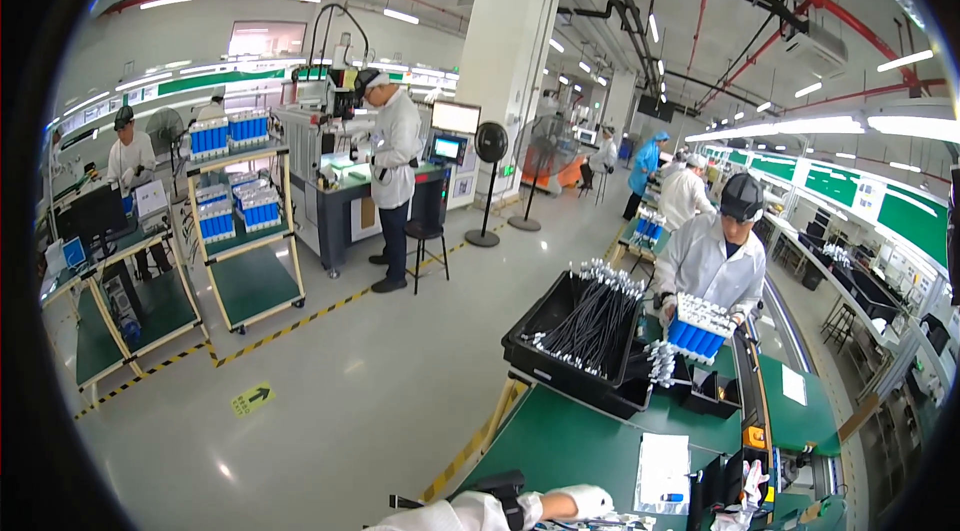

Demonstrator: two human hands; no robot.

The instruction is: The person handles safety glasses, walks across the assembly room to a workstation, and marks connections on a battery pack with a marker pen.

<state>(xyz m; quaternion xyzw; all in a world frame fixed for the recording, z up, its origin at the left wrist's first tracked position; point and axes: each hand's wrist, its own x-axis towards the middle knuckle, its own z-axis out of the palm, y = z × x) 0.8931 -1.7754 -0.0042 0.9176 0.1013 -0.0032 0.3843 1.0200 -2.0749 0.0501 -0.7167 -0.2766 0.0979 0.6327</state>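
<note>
My left hand [588, 500], in a white glove, comes in at the lower edge, with a white sleeve and a dark band on the forearm. It lies over the green bench top [575, 441], close to a cluster of small white and dark parts [630, 522] cut off by the frame edge. Its fingers are too unclear to tell whether they hold anything. Just beyond it lies a white paper sheet [662, 466] with a small blue item on it. My right hand is out of view.
A black bin [575, 391] of black cables with white connectors stands on the bench. Across from me, a co-worker [715, 256] holds a blue battery pack [697, 331] with a white top. Small black bins [712, 389] sit nearby. A shelf cart [245, 276] stands at left.
</note>
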